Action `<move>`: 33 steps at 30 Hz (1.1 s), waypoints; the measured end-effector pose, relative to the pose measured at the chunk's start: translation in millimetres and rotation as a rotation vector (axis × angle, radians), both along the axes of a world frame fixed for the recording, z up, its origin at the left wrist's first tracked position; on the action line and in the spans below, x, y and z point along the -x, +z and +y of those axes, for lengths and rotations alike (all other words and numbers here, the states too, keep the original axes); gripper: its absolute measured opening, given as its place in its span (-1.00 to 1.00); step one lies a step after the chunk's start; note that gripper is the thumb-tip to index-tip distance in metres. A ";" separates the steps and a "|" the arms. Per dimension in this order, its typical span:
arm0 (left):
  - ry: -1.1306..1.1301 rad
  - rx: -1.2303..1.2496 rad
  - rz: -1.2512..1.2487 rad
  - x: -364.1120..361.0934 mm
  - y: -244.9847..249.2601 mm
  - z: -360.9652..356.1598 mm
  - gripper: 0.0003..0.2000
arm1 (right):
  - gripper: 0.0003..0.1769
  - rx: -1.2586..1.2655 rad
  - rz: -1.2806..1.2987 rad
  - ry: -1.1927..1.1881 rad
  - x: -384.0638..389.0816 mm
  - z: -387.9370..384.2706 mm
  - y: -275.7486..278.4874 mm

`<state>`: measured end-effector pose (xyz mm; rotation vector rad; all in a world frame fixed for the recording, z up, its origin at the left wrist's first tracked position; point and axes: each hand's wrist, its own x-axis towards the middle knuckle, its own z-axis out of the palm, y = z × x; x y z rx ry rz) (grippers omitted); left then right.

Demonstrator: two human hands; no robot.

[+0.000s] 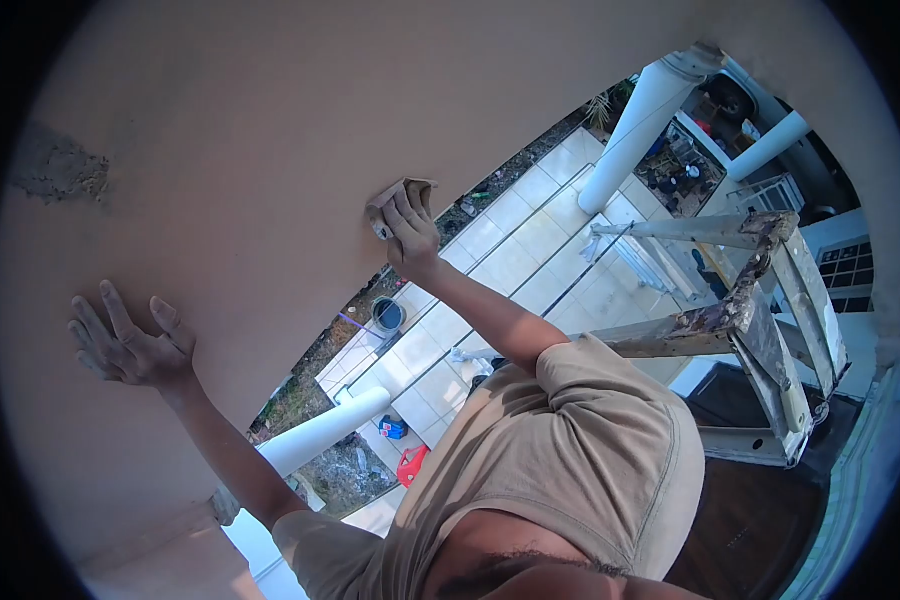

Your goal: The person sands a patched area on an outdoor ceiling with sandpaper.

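Note:
My left hand [135, 340] lies against a broad, smooth tan plastered surface [240, 180], fingers spread and nothing held. Farther right, close to the surface's edge, my right hand [410, 230] is closed around a folded piece of sandpaper [376, 210], pressed to the same surface. Pale dust coats the fingers of both hands. A rough grey patch [65, 165] breaks the smooth finish above my left hand. Both arms are stretched out from a tan T-shirt [560, 450].
A worn, paint-spattered ladder [760, 300] stands at my right. White columns [635, 135] rise from a pale tiled floor [540, 235] below. A dark bucket [388, 315], a blue container [393, 428] and a red item [411, 465] sit on the ground.

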<state>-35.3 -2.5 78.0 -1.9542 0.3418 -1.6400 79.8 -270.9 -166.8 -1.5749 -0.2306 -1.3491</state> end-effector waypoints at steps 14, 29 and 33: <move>-0.067 0.007 0.039 -4.0 0.4 6.5 -0.52 | -0.67 0.358 -0.056 0.261 46.4 62.6 -13.7; -0.042 0.037 0.045 -2.1 -4.3 5.8 -0.52 | -0.67 0.323 -0.147 0.064 21.7 41.2 106.1; -0.046 0.006 0.015 -1.8 -0.9 7.0 -0.52 | -0.63 0.218 -0.099 0.139 41.4 72.6 72.4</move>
